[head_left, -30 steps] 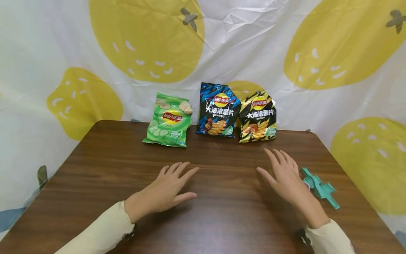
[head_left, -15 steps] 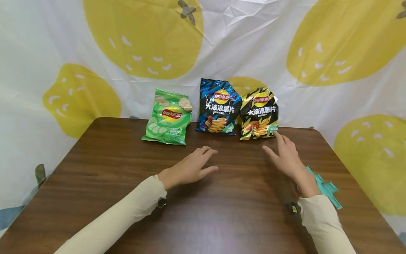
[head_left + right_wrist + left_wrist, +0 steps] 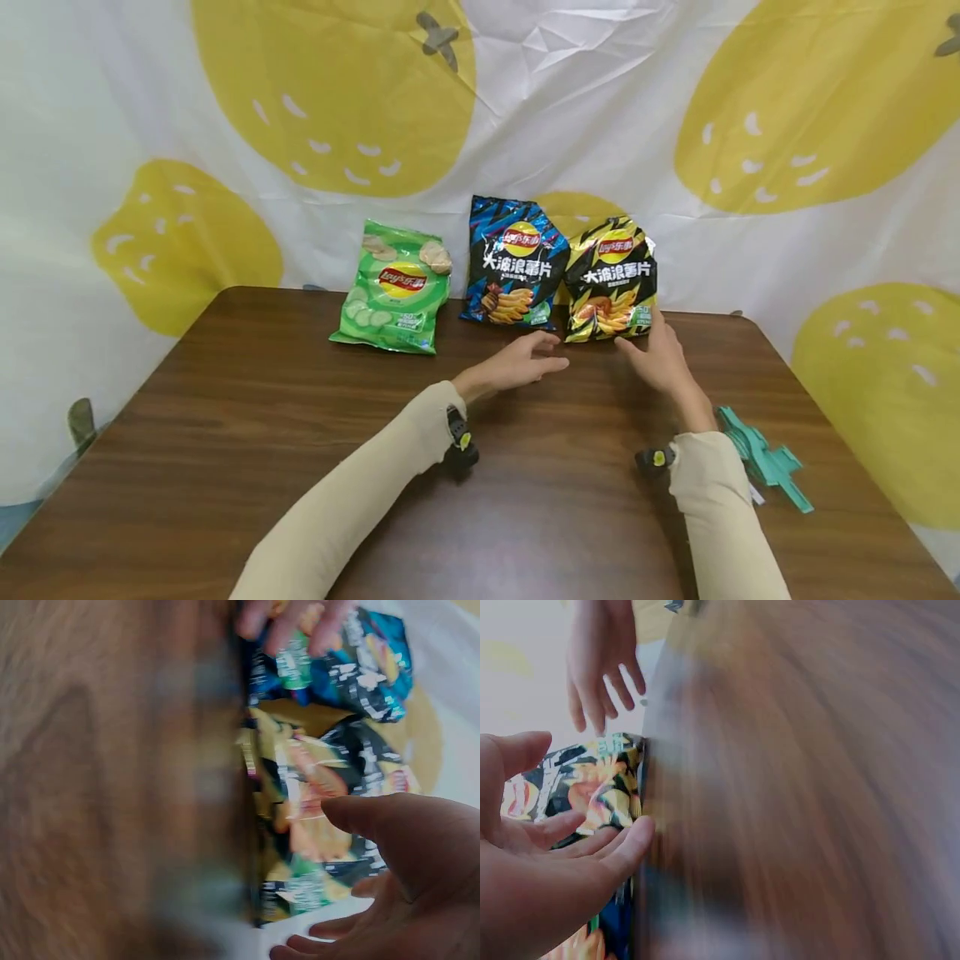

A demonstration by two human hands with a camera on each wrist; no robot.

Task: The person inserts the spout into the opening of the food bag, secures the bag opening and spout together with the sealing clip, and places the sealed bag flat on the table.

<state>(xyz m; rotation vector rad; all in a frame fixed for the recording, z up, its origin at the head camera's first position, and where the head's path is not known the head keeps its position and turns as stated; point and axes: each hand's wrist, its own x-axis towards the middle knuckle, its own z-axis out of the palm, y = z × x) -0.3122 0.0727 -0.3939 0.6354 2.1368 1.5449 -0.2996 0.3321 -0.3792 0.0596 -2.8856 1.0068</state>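
Observation:
A yellow-and-black bag of potato chips (image 3: 611, 279) stands against the cloth at the table's back. My right hand (image 3: 662, 358) is at its lower right side. In the right wrist view the thumb (image 3: 367, 816) overlaps the bag's front and the other fingers are beside its edge; I cannot tell whether they touch. My left hand (image 3: 517, 365) is before the gap between that bag and a blue-and-black chip bag (image 3: 517, 262), thumb and fingers spread, holding nothing. Left of these leans a green chip bag (image 3: 396, 287).
Teal plastic pieces (image 3: 765, 457) lie on the brown wooden table (image 3: 225, 433) to the right, beyond my right forearm. A white cloth with yellow fruit prints (image 3: 570, 108) hangs behind the table's back edge.
Both hands have moved forward to the bags. The left hand has also gone right, and the right hand has come up to the yellow-and-black bag's side. The bags stand where they were.

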